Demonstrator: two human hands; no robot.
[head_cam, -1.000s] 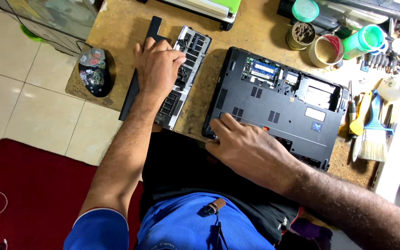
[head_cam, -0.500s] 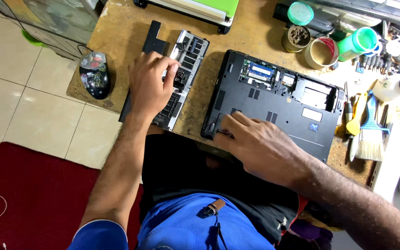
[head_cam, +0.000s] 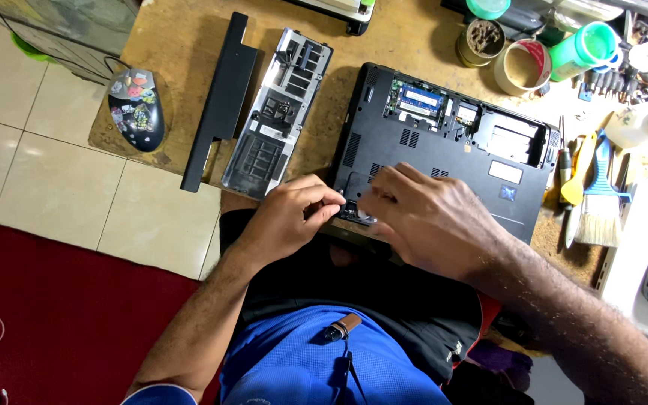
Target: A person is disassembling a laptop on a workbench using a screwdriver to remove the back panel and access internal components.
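On the surface [head_cam: 181, 52]: upturned black laptop [head_cam: 444, 142].
Left hand [head_cam: 286, 221]: fingers pinched at laptop's near edge; contents unclear.
Right hand [head_cam: 429, 217]: curled there, grip hidden.

Bare wood between cover panel [head_cam: 277, 112], laptop [head_cam: 444, 142]; right edge cluttered

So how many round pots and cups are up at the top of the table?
4 that I can see, all along the table's top edge: a teal lid, a rusty tin of bits, a cream-coloured cup and a green plastic cup lying sideways. More may be hidden among the clutter on the right.
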